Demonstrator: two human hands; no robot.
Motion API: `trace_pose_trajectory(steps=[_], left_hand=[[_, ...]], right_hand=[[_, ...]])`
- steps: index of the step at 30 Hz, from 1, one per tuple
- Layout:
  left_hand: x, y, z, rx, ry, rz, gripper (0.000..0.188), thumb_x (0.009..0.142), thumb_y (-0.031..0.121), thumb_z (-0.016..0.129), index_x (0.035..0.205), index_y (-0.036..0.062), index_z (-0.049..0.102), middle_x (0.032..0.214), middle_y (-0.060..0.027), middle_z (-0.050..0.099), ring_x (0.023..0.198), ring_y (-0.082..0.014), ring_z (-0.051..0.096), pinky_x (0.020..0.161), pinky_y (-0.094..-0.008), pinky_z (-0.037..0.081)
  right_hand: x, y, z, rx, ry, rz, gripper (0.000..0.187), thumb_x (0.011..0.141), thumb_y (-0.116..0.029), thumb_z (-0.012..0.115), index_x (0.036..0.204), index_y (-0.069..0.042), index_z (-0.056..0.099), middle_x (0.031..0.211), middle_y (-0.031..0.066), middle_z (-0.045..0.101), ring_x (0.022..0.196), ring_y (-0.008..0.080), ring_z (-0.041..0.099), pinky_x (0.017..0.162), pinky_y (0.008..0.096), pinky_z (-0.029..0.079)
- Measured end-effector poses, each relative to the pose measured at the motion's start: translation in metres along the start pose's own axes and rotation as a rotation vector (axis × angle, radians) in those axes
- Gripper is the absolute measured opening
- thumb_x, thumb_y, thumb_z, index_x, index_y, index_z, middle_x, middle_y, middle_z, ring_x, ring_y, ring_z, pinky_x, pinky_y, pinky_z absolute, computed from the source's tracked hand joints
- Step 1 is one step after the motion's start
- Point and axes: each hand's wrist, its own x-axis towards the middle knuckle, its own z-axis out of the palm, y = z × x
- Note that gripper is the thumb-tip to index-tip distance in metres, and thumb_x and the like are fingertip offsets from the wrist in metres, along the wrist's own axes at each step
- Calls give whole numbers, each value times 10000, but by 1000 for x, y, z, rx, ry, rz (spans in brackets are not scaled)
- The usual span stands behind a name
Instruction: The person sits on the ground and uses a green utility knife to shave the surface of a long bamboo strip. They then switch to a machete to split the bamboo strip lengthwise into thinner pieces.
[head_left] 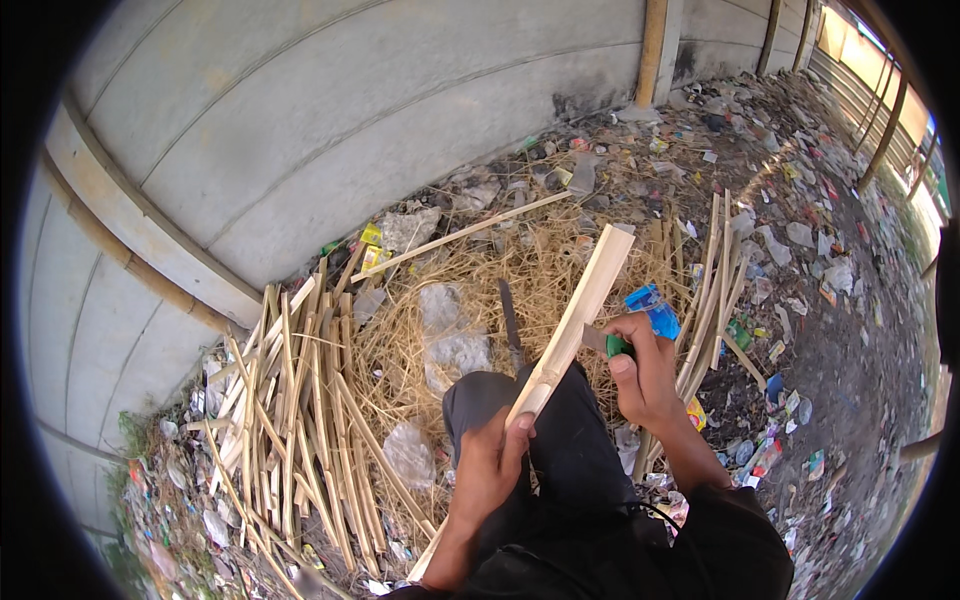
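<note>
My left hand point(487, 463) is closed around the lower part of a split bamboo strip point(575, 325), which slants up and away to the right over my knees. In my right hand point(645, 375) is a knife point(620, 346) with a green handle; its short blade meets the right edge of the strip about midway along. Most of the handle is hidden by my fingers. Beyond my knees a second, dark long blade point(510, 318) lies among the straw-like shavings point(400, 335).
A large pile of bamboo strips point(300, 430) lies to my left, with a smaller bundle point(712, 290) at the right. One long strip point(470, 235) rests beyond the shavings. Litter covers the ground point(850, 420). A grey panel wall point(380, 110) with posts runs along the far side and left.
</note>
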Motion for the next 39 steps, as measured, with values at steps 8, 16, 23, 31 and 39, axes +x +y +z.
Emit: trace_pose_trajectory(steps=[8,16,23,31,39], left_hand=[[-8,20,-1,127,60,49,351,1121,285,548,982,-16,662,709,-165,685,646,-347,703,585,-429,520],[-13,20,3,217,92,67,276,1109,228,573,993,-10,651,720,-187,707,646,-424,709,572,-491,526],[-14,19,2,223,111,63,244,1103,195,565,985,-1,651,692,-188,687,621,-421,697,551,-499,511],[-24,4,-2,238,118,67,251,1099,210,576,962,9,639,662,-212,647,594,-443,667,520,-514,483],[-45,-9,-9,283,55,49,267,1103,231,577,978,15,671,659,-215,644,598,-455,664,529,-516,490]], right_hand=[[-4,-6,3,-286,-81,-236,343,884,-360,845,1041,-92,698,823,35,701,639,238,695,564,348,533],[-1,-11,6,-254,-119,-211,307,889,-347,839,1032,-110,705,808,27,706,617,224,693,547,348,525],[4,-6,6,-287,-85,-167,271,903,-341,827,1001,-114,716,824,23,730,635,223,711,546,343,527],[10,5,3,-350,-49,-194,285,874,-357,850,973,-119,729,810,18,735,596,224,689,535,341,510],[47,47,-44,-539,341,176,264,979,-317,762,1011,-56,741,719,89,682,532,182,607,522,322,454]])
